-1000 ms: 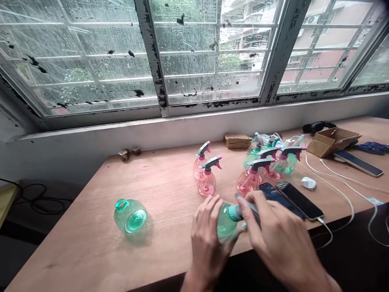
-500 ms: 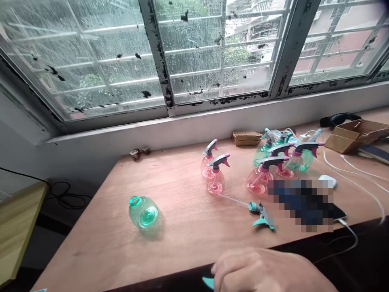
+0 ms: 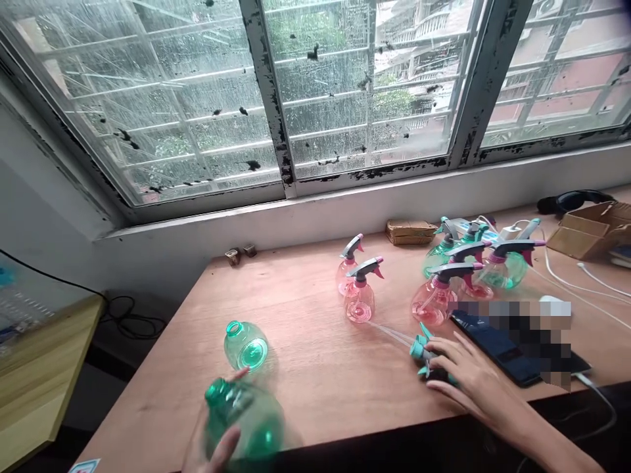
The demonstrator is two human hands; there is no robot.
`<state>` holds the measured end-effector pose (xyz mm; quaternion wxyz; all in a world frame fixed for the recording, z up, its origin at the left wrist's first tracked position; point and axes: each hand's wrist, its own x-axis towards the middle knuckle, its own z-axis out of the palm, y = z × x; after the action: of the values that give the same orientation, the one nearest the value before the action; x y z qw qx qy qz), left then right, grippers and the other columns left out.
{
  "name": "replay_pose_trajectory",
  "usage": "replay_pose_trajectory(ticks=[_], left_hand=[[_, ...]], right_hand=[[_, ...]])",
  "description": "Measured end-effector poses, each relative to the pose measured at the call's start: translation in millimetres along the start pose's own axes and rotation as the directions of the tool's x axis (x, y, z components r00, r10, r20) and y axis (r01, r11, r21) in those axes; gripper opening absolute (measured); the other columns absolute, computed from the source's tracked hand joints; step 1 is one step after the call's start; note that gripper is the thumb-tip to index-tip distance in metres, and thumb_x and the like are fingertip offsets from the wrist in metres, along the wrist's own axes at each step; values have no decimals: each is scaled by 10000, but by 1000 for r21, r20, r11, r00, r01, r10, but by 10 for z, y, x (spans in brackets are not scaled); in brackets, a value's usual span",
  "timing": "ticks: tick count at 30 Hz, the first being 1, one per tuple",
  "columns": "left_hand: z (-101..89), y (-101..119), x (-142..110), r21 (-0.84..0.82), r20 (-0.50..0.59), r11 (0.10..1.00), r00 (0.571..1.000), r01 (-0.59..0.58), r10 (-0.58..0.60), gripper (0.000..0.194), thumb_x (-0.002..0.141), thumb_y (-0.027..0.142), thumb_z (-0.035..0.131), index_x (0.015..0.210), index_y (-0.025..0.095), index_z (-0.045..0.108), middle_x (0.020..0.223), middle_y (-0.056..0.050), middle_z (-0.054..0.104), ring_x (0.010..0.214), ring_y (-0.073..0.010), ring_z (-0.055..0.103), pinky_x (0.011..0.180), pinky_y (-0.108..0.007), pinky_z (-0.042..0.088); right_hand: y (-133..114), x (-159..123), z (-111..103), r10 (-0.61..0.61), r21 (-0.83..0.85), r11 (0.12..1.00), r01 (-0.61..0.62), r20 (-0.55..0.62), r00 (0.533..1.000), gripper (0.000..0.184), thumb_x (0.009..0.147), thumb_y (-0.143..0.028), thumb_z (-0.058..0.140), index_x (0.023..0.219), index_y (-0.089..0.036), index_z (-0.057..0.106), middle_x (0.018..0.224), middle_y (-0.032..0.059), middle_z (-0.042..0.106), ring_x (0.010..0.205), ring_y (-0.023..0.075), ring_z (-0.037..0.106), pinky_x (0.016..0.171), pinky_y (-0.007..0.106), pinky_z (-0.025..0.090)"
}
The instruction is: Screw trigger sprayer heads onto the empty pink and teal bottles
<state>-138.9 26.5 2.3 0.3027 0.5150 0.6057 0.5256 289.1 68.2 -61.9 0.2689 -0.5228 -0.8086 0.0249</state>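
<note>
My left hand (image 3: pixel 217 447) grips a green see-through bottle body (image 3: pixel 246 420) without a top, near the table's front left edge. Just behind it lies a second green bottle body (image 3: pixel 246 345) on its side. My right hand (image 3: pixel 466 378) rests on a teal and grey spray head (image 3: pixel 422 348) lying on the table, with fingers curled over it. The head's thin clear tube (image 3: pixel 389 333) points left toward a pink spray bottle (image 3: pixel 361 295). Whether the hand grips the head or only touches it is unclear.
Several pink and green spray bottles (image 3: pixel 468 272) stand grouped at the back right. Phones (image 3: pixel 507 341) and white cables (image 3: pixel 586 282) lie to the right, cardboard boxes (image 3: pixel 589 230) further back. A wooden table (image 3: pixel 305 309) runs under a window; a yellow shelf (image 3: pixel 44 368) stands left.
The spray head came off the green bottle and lay on the table. My left hand carried the bottle body to the left front, and my right hand reached out onto the spray head.
</note>
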Motion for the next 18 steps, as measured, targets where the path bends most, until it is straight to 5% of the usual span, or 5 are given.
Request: replay_pose_trajectory(ticks=[3, 9, 11, 14, 18], left_hand=[[27, -184, 436, 124, -117, 992, 993, 1, 13, 779, 771, 596, 722, 1419, 252, 460, 1454, -112, 521, 1362, -415, 468, 1158, -612, 348], [310, -494, 933, 321, -200, 946, 973, -43, 112, 974, 860, 639, 604, 1556, 132, 149, 1618, -240, 195, 1517, -420, 176, 1221, -582, 198], [380, -440, 962, 454, -299, 876, 899, -161, 320, 1115, 808, 661, 661, 1566, 86, 80, 1635, -287, 107, 1532, -433, 73, 1227, -610, 122], [542, -211, 862, 557, -342, 725, 684, -405, 644, 924, 907, 609, 567, 1564, 99, 166, 1637, -267, 154, 1541, -395, 83, 1231, -611, 102], [968, 131, 604, 488, -89, 593, 639, -640, 764, 866, 901, 491, 654, 1561, 149, 208, 1580, -242, 309, 1511, -380, 230, 1206, -594, 246]], right_hand=[[-59, 224, -17, -37, -100, 995, 26, -114, 993, 260, 975, -453, 577, 1067, -242, 698, 1316, 101, 654, 1263, 316, 584, 1126, 558, 393], [-523, 1389, -323, -98, -268, 963, 39, -211, 973, 485, 1019, -319, 532, 1477, -194, 434, 1531, 166, 465, 1404, 326, 433, 1123, 517, 384], [-654, 1745, -350, -56, -355, 935, -10, -176, 983, 492, 975, -275, 622, 1433, -155, 488, 1439, 192, 556, 1343, 354, 489, 1147, 583, 316], [-843, 1944, -361, 27, -386, 920, -66, -105, 994, 250, 933, -245, 685, 1140, -107, 664, 1082, 167, 729, 1072, 345, 647, 1095, 570, 371], [-1209, 1579, -354, 131, -137, 975, -175, -281, 951, 200, 989, -313, 591, 1027, -123, 644, 931, 157, 729, 899, 328, 683, 844, 449, 536]])
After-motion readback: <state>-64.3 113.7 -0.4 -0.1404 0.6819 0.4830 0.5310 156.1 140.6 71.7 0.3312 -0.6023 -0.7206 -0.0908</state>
